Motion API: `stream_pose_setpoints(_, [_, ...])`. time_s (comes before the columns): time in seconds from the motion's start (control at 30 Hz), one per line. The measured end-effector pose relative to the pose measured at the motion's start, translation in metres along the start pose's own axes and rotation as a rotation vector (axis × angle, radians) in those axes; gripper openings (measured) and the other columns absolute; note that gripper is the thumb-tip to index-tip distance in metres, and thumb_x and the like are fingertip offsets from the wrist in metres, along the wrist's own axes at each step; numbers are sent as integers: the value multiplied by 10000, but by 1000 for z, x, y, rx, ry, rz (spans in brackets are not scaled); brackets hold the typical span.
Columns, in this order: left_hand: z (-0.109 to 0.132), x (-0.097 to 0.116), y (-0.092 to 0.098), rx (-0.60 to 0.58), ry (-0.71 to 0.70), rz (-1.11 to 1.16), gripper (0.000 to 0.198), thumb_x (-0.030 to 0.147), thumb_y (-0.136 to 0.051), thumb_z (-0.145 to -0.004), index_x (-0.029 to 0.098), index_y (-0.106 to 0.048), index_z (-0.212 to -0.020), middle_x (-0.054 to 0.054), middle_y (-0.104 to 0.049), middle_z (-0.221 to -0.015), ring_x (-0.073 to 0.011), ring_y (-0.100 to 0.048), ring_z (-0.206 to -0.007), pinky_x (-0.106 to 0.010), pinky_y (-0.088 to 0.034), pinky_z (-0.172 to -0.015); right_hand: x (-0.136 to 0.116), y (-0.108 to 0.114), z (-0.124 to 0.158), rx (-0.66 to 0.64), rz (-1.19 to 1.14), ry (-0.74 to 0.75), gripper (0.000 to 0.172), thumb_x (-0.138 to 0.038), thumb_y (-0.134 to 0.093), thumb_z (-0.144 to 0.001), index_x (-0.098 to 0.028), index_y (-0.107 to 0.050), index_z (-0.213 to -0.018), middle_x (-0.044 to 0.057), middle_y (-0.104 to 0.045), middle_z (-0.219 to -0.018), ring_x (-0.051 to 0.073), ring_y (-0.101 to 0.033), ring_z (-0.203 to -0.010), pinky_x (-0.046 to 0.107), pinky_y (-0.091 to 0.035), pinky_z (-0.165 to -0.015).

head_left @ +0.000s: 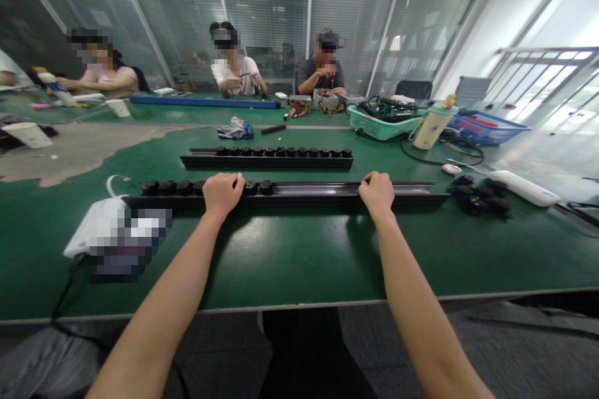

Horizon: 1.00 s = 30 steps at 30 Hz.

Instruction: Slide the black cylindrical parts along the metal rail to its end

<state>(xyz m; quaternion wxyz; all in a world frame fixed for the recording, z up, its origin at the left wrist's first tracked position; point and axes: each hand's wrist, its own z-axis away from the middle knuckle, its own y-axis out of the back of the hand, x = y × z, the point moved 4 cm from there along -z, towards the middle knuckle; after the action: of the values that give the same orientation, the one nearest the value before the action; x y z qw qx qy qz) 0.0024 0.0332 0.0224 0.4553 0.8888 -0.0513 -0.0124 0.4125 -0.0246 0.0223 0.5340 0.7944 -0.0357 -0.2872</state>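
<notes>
A long black channel (pixel 318 201) lies crosswise on the green table in front of me. Round black modules, like socket inserts, (pixel 166 187) fill its left part; on the right its bare shiny inside shows. My left hand (pixel 223 193) is closed over the channel among the modules, hiding some of them. Farther right, my right hand (pixel 378 190) is closed on the channel's bare stretch. The fingertips of both hands are mostly hidden. Behind it lies a shorter black channel (pixel 266 163) with a row of similar modules. More loose black modules (pixel 482 195) are heaped off the right end.
A white adapter box (pixel 100 227) and a blurred flat item (pixel 135 249) lie at left. A green basket (pixel 381 128), yellow bottle (pixel 433 128), blue basket (pixel 496 128) and white power strip (pixel 526 188) stand right. Gloves (pixel 235 129) lie beyond; several people sit across.
</notes>
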Motion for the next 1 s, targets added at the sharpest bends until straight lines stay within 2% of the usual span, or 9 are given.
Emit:
stream_pose_setpoints(0.3, [0, 0, 1, -3, 4, 47, 509, 422, -342, -1007, 192, -725, -763, -148, -740, -877, -293, -651, -834, -365, -358, -685, 4, 0, -1, 24, -6, -1, 297, -182, -541, -905, -130, -738, -1120, 195, -626, -1194, 293, -639, -1040, 383, -476, -904])
stream_pose_setpoints(0.73, [0, 0, 0, 2, 4, 19, 519, 416, -335, -1012, 187, -729, -763, -142, -744, -873, -278, -649, -816, -355, -356, -671, 6, 2, -3, 21, -9, -28, 298, -174, -554, -911, -128, -738, -1141, 196, -626, -1213, 298, -639, -1084, 392, -479, -939])
stream_pose_setpoints(1.0, [0, 0, 0, 19, -7, 1, 519, 415, -340, -1012, 189, -729, -752, -134, -735, -840, -270, -642, -797, -348, -344, -661, 8, 3, -4, 29, 8, -53, 317, -174, -555, -908, -126, -742, -1161, 190, -630, -1206, 295, -635, -1073, 373, -465, -910])
